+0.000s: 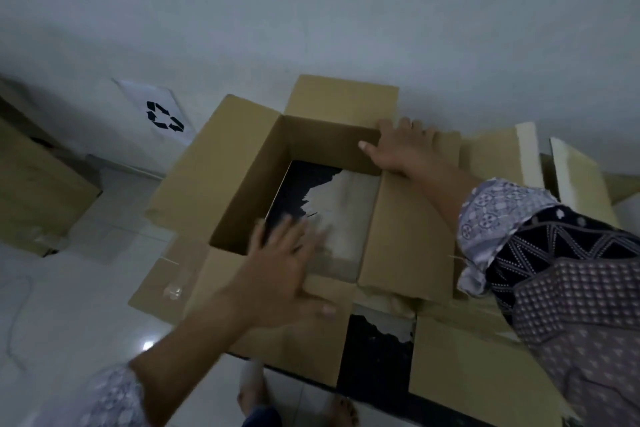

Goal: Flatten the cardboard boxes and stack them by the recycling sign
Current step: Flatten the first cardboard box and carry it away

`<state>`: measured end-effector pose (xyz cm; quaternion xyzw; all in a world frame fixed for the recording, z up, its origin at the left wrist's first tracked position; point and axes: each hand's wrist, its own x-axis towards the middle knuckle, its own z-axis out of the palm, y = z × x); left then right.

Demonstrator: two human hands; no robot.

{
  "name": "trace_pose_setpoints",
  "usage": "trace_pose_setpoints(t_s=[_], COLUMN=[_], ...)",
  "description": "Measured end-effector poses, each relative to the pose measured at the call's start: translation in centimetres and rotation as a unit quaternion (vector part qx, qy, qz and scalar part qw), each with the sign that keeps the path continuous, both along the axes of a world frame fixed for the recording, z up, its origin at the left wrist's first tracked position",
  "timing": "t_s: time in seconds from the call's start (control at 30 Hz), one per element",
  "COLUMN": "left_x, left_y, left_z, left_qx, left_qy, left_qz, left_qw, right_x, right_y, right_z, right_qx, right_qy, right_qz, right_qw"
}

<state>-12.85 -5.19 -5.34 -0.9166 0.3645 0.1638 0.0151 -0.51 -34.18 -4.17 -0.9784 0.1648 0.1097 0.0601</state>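
- While the open cardboard box stands square between the hands, flaps splayed outward, it counts as not yet flattened; the recycling sign is on the wall beyond the left hand, to its left.
- Left hand: fingers spread and straight, motion-blurred, over the near rim, thumb on the near flap. Grips nothing.
- Right hand: laid over the far right corner, thumb along the far wall's inside. No closed grip seen.
- Risk: pushing with flat palms only, the walls may buckle or tear off-crease, or the box may slide on the tiles.
- Risk: loose flat cardboard under the right forearm could slip underfoot.
- Room: open tile left of the left hand; a second box stands farther left, near the sign.
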Motion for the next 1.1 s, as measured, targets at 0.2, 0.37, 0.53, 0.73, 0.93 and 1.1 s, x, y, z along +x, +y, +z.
trace_pose_setpoints(t_s=[0.2,0.37,0.53,0.73,0.93,1.1], left_x=[-4.3,-3.2,-0.1,2.4,4.1,5.5], left_y=[-9.7,-9.3,-6.5,-4.7,-1.9,2.5], left_z=[-1.5,0.3,1.4,2.4,3.7,7.2], left_qx=[-0.046,-0.047,-0.173,-0.214,-0.278,-0.388], left_qy=[-0.01,-0.065,-0.108,-0.097,-0.035,0.172], left_qz=[0.086,0.14,0.175,0.205,0.215,0.223], left_qw=[0.995,0.987,0.963,0.95,0.936,0.878], right_x=[-4.4,-9.9,-17.4,-19.7,-19.8,-18.8], right_y=[0.7,2.2,7.6,12.1,15.1,16.9], right_z=[-0.2,3.3,4.5,-3.7,-6.6,-4.9], right_qx=[0.076,0.167,0.321,0.486,0.769,0.791], right_qy=[-0.036,-0.16,-0.513,-0.147,-0.015,-0.113], right_qz=[-0.054,-0.134,-0.284,-0.467,-0.377,-0.322], right_qw=[0.995,0.964,0.744,0.724,0.516,0.507])
